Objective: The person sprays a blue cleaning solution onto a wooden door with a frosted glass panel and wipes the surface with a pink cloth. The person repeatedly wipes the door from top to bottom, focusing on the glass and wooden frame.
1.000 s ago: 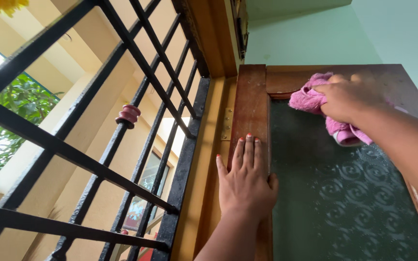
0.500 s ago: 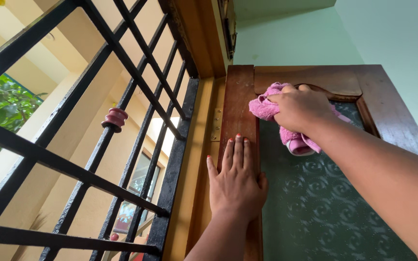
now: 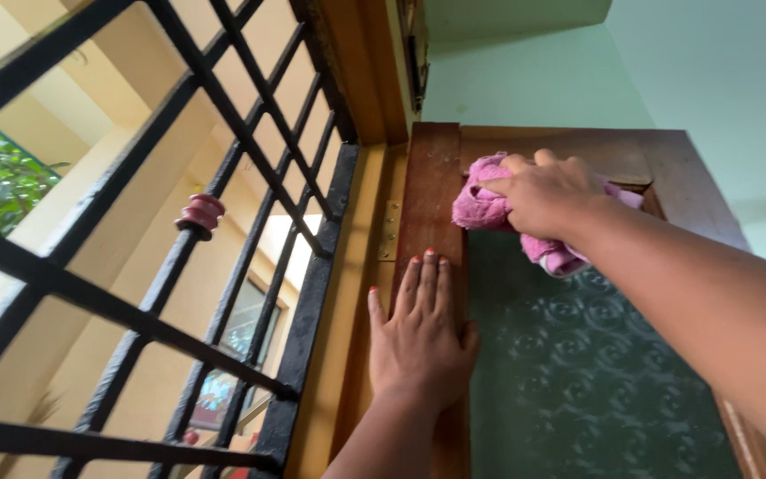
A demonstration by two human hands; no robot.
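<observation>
My right hand [image 3: 547, 197] grips a bunched pink cloth [image 3: 480, 206], fingers closed over it, and presses it against the top left corner of the patterned glass pane [image 3: 569, 372], right where the glass meets the wooden window frame [image 3: 432, 191]. A second ago the cloth sat farther right, under the arched top rail; since then it has slid left across the glass and now touches the frame's left upright. A loose fold of the cloth hangs below my wrist. My left hand [image 3: 420, 333] stays flat and open on that upright, fingers spread and pointing up, holding nothing, just below the cloth; it has barely shifted. To the left, the black iron grille [image 3: 250, 177] and the brass hinge [image 3: 389, 231] sit as before.
</observation>
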